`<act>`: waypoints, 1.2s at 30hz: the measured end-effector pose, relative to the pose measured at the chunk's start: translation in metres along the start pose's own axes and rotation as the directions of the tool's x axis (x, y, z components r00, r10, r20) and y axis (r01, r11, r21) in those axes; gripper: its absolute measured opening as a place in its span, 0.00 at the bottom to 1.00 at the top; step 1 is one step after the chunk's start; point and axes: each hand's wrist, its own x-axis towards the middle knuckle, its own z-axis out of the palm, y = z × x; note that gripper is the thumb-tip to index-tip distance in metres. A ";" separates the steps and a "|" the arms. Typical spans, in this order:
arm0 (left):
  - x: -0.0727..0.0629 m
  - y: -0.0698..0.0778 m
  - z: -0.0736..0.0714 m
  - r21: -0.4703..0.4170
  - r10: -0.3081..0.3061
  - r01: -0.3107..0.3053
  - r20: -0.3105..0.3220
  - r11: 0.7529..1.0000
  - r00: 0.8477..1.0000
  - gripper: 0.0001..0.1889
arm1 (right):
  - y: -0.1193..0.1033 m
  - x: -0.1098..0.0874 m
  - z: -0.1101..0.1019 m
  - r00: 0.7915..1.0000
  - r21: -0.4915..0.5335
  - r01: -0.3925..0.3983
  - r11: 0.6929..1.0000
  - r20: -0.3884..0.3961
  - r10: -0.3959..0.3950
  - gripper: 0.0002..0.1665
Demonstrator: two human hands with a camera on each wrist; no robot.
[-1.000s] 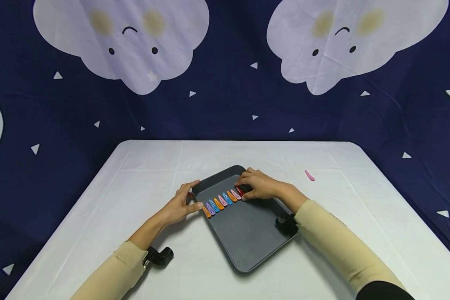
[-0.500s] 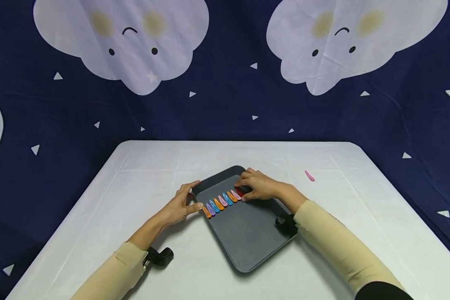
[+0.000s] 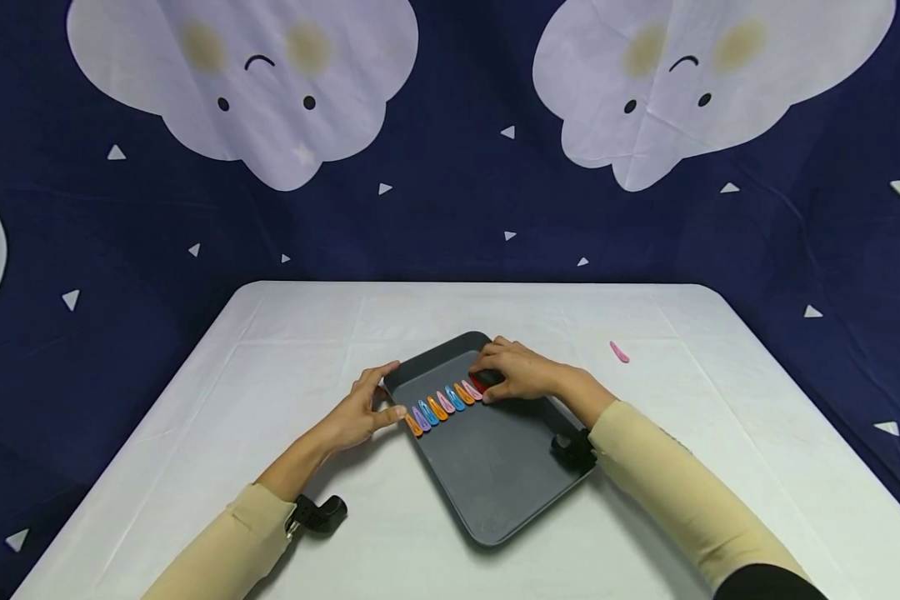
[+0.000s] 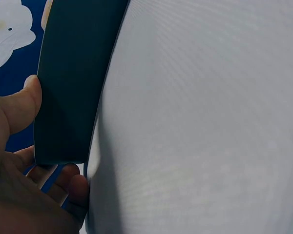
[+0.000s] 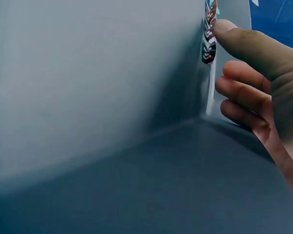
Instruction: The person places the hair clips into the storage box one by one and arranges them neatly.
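A dark grey rectangular tray (image 3: 495, 475) lies slanted on the white table. Across its far part runs a slanting row of snap hair clips (image 3: 438, 407) in orange, purple, blue and pink. My left hand (image 3: 354, 415) grips the tray's far left corner, thumb on the rim; in the left wrist view its fingers curl round the corner of the tray wall (image 4: 71, 97). At the right end of the row, my right hand (image 3: 521, 372) pinches a red hair clip (image 3: 478, 383), partly hidden by the fingers. The right wrist view shows the thumb (image 5: 249, 44) right at the clips.
One pink hair clip (image 3: 619, 352) lies on the white tablecloth (image 3: 675, 400), right of the tray. A dark blue curtain (image 3: 450, 217) with white clouds hangs behind the table. Each wrist wears a black camera mount, the right one (image 3: 573, 448) overlapping the tray's right rim.
Both hands and the tray stay in place. The right fingers shift very slightly over the red hair clip, so a little less of it shows.
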 end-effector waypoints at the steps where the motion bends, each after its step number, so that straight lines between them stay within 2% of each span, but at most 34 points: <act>1: 0.000 0.000 0.000 0.000 -0.001 0.001 0.000 1.000 1.000 0.39 | 0.000 0.000 -0.001 1.000 0.014 0.000 1.000 -0.003 0.000 0.30; 11: -0.001 0.000 0.000 0.000 -0.012 0.012 -0.001 1.000 1.000 0.39 | 0.000 -0.007 -0.018 0.996 0.168 -0.002 0.986 -0.087 0.017 0.30; 15: -0.002 0.000 0.000 -0.008 -0.010 0.010 0.001 1.000 1.000 0.39 | 0.001 -0.010 -0.031 0.990 0.250 -0.026 0.968 -0.126 0.059 0.31; 19: -0.001 0.000 0.000 -0.001 -0.004 0.004 0.001 1.000 1.000 0.39 | 0.006 -0.015 -0.042 0.981 0.284 -0.036 0.958 -0.172 0.088 0.31; 27: -0.001 0.001 -0.001 0.000 0.010 -0.010 0.006 1.000 1.000 0.39 | 0.028 -0.034 -0.052 0.958 0.298 -0.088 0.951 -0.235 0.163 0.31; 36: -0.001 0.001 -0.001 -0.005 0.014 -0.014 0.005 1.000 1.000 0.39 | 0.062 -0.057 -0.047 0.917 0.319 -0.165 0.933 -0.299 0.264 0.32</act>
